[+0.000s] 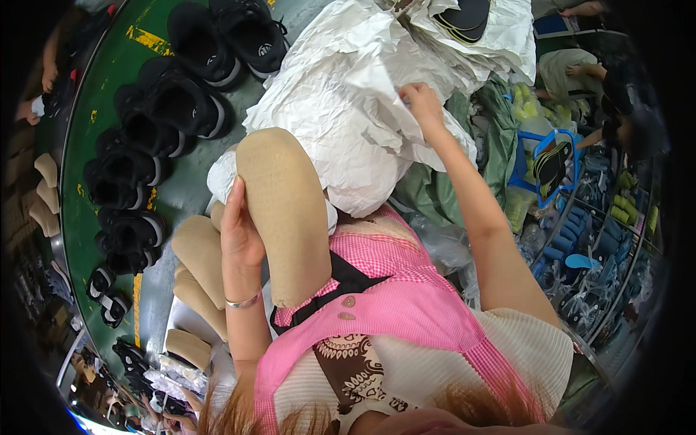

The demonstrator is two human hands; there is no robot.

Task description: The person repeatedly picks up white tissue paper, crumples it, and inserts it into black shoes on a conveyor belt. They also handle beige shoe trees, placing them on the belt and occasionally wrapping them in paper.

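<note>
In my left hand (243, 228), closed around its edge, stands a long beige sole-shaped form (283, 196), wide at the top and narrower below. Behind its upper left edge bulges a white crumpled wad (221, 176), partly hidden, and I cannot tell whether my fingers grip that too. My right hand (424, 109) pinches the edge of a large crumpled sheet of white paper (348, 109). That paper drapes over the near edge of the work surface in front of me, towards my pink apron. Fingers of my left hand behind the form are hidden.
Pairs of black shoes (181, 101) line the green conveyor (185, 206) on the left. More beige forms (196, 254) lie beside my left forearm. Dark insoles (464, 20) rest on the paper's far end. At right are green sheeting (500, 130) and a blue basket (522, 156); people work nearby.
</note>
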